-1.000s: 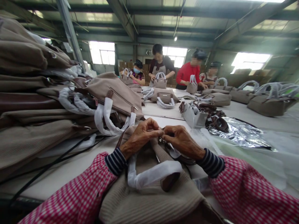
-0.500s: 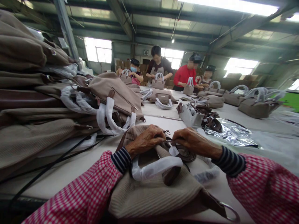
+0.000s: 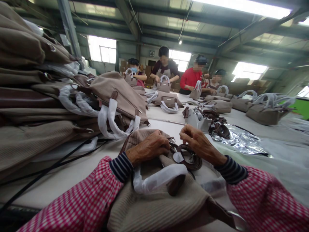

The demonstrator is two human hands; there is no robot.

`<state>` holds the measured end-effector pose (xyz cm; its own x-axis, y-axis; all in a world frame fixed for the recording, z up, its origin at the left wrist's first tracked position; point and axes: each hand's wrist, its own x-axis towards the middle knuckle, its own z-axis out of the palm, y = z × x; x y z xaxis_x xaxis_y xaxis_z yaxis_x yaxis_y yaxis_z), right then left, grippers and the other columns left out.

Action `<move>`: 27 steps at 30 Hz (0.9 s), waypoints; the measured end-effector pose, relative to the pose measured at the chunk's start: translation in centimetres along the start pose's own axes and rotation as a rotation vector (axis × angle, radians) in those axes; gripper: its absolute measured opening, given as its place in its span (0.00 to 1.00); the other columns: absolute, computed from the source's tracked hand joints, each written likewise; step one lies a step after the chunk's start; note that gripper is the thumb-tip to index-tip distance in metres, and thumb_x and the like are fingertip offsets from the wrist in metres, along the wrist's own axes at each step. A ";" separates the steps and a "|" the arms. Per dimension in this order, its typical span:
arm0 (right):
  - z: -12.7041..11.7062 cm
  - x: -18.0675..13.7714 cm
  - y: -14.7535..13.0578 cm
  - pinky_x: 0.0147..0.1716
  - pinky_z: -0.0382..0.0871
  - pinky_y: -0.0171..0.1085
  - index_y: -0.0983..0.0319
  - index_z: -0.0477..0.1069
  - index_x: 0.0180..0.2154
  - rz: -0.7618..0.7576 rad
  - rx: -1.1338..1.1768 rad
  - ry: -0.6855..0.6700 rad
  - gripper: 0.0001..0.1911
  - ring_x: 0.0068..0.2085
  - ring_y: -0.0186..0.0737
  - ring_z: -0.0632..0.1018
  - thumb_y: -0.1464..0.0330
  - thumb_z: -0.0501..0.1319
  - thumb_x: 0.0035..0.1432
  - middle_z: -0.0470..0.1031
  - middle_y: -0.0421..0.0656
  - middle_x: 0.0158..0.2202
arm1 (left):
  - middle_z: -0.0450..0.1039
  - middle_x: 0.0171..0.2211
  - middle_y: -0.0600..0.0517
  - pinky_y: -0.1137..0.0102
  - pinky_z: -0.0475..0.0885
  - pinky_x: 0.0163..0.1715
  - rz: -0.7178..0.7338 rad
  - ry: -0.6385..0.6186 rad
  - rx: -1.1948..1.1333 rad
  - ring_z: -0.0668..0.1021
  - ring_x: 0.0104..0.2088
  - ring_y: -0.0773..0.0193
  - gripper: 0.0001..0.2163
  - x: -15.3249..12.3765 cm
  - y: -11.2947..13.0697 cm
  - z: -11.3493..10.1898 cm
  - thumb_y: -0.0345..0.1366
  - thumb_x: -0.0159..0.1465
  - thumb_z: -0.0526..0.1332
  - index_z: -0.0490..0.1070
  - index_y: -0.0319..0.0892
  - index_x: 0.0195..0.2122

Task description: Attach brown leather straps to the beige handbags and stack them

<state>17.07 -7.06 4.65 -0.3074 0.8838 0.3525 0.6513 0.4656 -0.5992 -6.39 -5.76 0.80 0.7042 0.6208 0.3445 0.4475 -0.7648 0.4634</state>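
Note:
A ribbed taupe handbag (image 3: 154, 206) lies before me, its near handle (image 3: 161, 177) wrapped in white padding. My left hand (image 3: 151, 146) is closed on the top edge of this bag, around its opening; the fingertips are partly hidden. My right hand (image 3: 200, 143) is raised just beyond the bag, fingers loosely bent and apart, with nothing visible in them. Below it rests a coiled brown strap (image 3: 196, 163) with a metal clip. A white round tag (image 3: 178, 157) lies beside the coil, at the bag's opening.
Bags are piled high on the left (image 3: 36, 135), with another padded-handle bag (image 3: 120, 93) leaning against them. More straps (image 3: 222, 130) lie on silvery plastic (image 3: 246, 141) to the right. Across the table (image 3: 159, 114), several people handle similar bags. Black cords run along the left.
My right hand has come away from the bag's opening and lifted up. The coiled strap and round tag now show more fully. My left hand stays on the bag's edge.

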 end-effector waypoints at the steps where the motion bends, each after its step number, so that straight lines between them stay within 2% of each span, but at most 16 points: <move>1: 0.6 0.1 -0.2 0.26 0.63 0.34 0.61 0.68 0.34 0.053 0.145 0.006 0.12 0.26 0.34 0.70 0.60 0.59 0.65 0.74 0.40 0.28 | 0.79 0.37 0.47 0.62 0.66 0.46 0.010 -0.010 0.002 0.73 0.44 0.54 0.06 0.0 -0.1 -0.1 0.32 0.69 0.65 0.83 0.41 0.39; 5: 2.7 0.6 -0.9 0.19 0.62 0.30 0.62 0.71 0.36 0.187 0.646 -0.001 0.18 0.21 0.29 0.69 0.54 0.65 0.62 0.78 0.42 0.30 | 0.81 0.35 0.50 0.62 0.64 0.47 0.077 -0.044 0.028 0.73 0.40 0.58 0.07 0.0 -0.5 0.0 0.32 0.69 0.64 0.83 0.42 0.38; 9: 3.4 0.6 -0.6 0.19 0.63 0.28 0.63 0.71 0.33 0.223 0.787 -0.080 0.21 0.21 0.28 0.70 0.53 0.72 0.56 0.79 0.42 0.28 | 0.79 0.34 0.50 0.62 0.63 0.45 0.083 -0.027 0.079 0.72 0.39 0.58 0.10 -0.1 -0.5 0.1 0.32 0.72 0.61 0.81 0.41 0.36; 14: 2.2 -0.1 0.6 0.18 0.59 0.28 0.63 0.73 0.34 0.235 0.725 0.036 0.16 0.19 0.26 0.68 0.58 0.73 0.55 0.77 0.39 0.27 | 0.76 0.36 0.49 0.63 0.63 0.44 0.057 -0.019 0.151 0.71 0.42 0.56 0.09 0.0 -0.3 0.4 0.32 0.73 0.60 0.79 0.41 0.37; 21: 0.1 -1.4 1.9 0.22 0.62 0.31 0.64 0.78 0.38 0.290 0.589 -0.028 0.13 0.22 0.29 0.70 0.61 0.69 0.55 0.80 0.42 0.30 | 0.73 0.40 0.50 0.64 0.66 0.45 -0.031 0.044 0.155 0.71 0.46 0.55 0.05 0.0 -0.8 1.0 0.33 0.72 0.61 0.76 0.42 0.40; 24: -0.5 -2.0 2.4 0.22 0.61 0.32 0.63 0.79 0.41 0.286 0.532 -0.024 0.13 0.23 0.31 0.69 0.62 0.67 0.57 0.79 0.40 0.29 | 0.72 0.40 0.50 0.64 0.66 0.45 -0.068 0.033 0.143 0.72 0.46 0.56 0.06 -0.1 -0.6 0.9 0.33 0.72 0.60 0.76 0.42 0.40; 27: -1.1 -2.5 3.0 0.27 0.66 0.35 0.63 0.80 0.42 0.241 0.433 -0.006 0.13 0.28 0.35 0.73 0.62 0.65 0.59 0.80 0.42 0.32 | 0.72 0.40 0.50 0.64 0.67 0.46 -0.087 0.024 0.122 0.72 0.45 0.57 0.05 -0.1 -0.1 0.5 0.31 0.72 0.60 0.75 0.42 0.40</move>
<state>20.52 -7.89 2.73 -0.1888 0.9682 0.1639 0.3572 0.2232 -0.9070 -6.26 -5.89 0.32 0.6468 0.6888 0.3273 0.5711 -0.7219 0.3907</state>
